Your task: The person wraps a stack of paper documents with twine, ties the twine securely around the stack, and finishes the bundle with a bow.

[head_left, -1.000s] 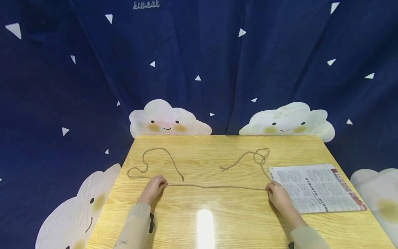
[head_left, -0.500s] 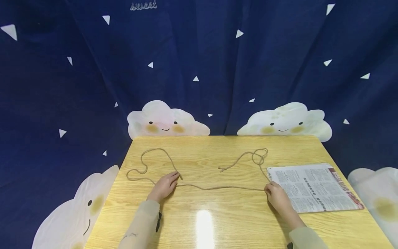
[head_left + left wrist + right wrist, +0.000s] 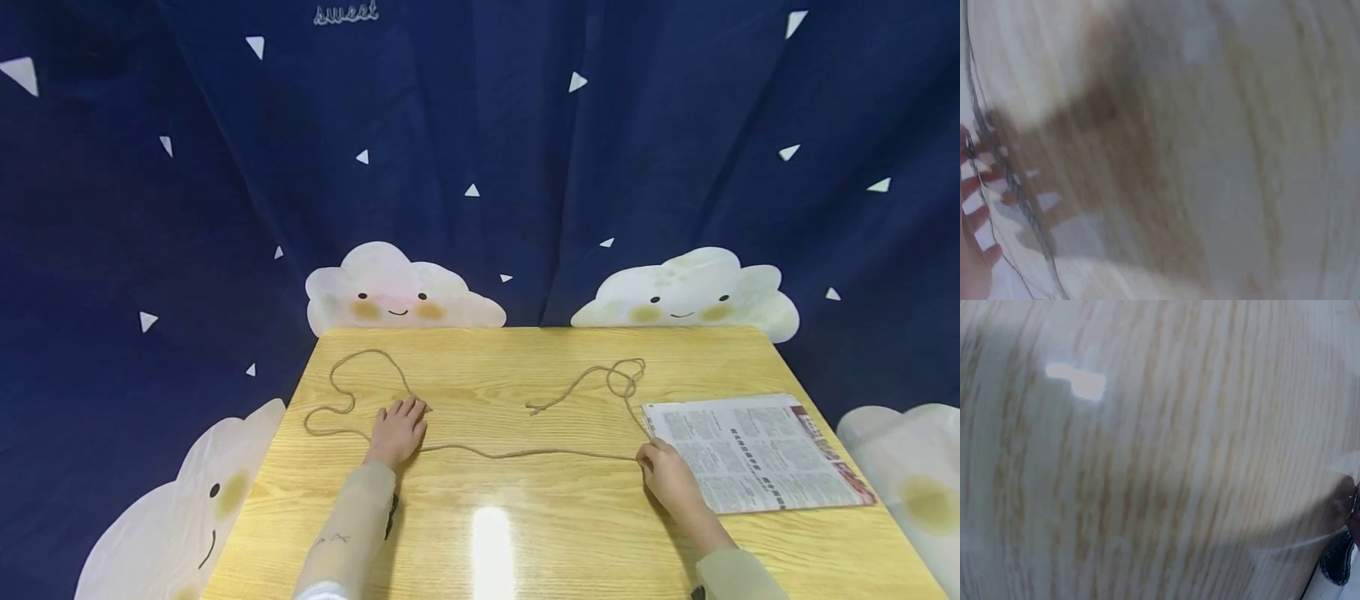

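Farther from the person than a second ago, the left hand (image 3: 397,432) has left the cord's straight span and reached its left end (image 3: 429,408). That end now lies farther back on the table (image 3: 585,542), and the arc leading to it has moved back as well. The cord (image 3: 558,451) crosses the table from side to side, passing beneath the left hand, with its right end (image 3: 537,409) beyond a small loop.

The left hand lies palm down, fingers spread, touching the cord without curling round it; whether a fingertip also presses it from the side cannot be told. The right hand (image 3: 667,475) pinches the cord at the near corner of the right-hand bend, beside the newspaper (image 3: 753,458).

To shift the end neatly, it seems best to slide it flat under light fingertips, with the palm raised off the span beneath, while the right pinch anchors the far side.

Against the earlier frame, the span has gone from nearly straight to slightly wavy; the right hand and newspaper have hardly changed place.
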{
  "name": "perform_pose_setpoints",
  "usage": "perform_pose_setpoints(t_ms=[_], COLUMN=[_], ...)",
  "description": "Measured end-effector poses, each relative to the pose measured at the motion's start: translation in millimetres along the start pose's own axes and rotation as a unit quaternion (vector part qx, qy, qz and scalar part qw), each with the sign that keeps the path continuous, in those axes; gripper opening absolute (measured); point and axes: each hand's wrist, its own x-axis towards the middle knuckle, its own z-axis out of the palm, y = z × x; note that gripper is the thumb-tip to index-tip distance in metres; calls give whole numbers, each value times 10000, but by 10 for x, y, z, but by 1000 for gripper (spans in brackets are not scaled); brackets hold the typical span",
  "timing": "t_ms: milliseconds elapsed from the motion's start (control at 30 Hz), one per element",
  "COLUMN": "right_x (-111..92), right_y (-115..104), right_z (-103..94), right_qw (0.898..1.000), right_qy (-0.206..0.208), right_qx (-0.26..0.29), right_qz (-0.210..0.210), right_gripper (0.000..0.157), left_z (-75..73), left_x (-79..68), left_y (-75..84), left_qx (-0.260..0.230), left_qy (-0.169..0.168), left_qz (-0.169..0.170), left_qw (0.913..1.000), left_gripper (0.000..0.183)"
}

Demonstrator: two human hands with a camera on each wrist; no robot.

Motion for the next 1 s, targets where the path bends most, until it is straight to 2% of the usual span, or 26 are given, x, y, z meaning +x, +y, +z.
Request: perform_pose_setpoints(t_ms=[233,400,533,667,767,833,900,1000], right_x=[-5,-5,-2,-2,5,30,75,179], right_y=[-3,-9,-16,-15,-11,-14,-22,-62], right_z=[14,9,3,0,-8,-22,-35,-45], right_qw=[10000,10000,9999,9999,9999,9997,9993,9990], right_qy=[28,-51,-107,-77,-121,-245,-333,-345], right_qx=[5,1,31,29,-20,-11,34,123], right_qz=[2,46,99,91,64,91,161,240], right_gripper=[17,15,16,16,15,12,9,10], left_z=[-67,-48,5,49,61,71,89,122], left_x=[-56,-127,-178,-198,-193,-185,-181,-186], left_y=[-220,-362,-425,-411,-333,-258,-168,-27], left_qx=[96,-163,-336,-421,-514,-582,-700,-970], left_qy=[-105,97,353,583,821,1045,1314,1581], left_qz=[-931,-1552,-1858,-1965,-1883,-1641,-1193,-183], left_qw=[9956,9877,9814,9779,9773,9792,9816,9825], left_gripper=[49,51,52,54,54,53,49,40])
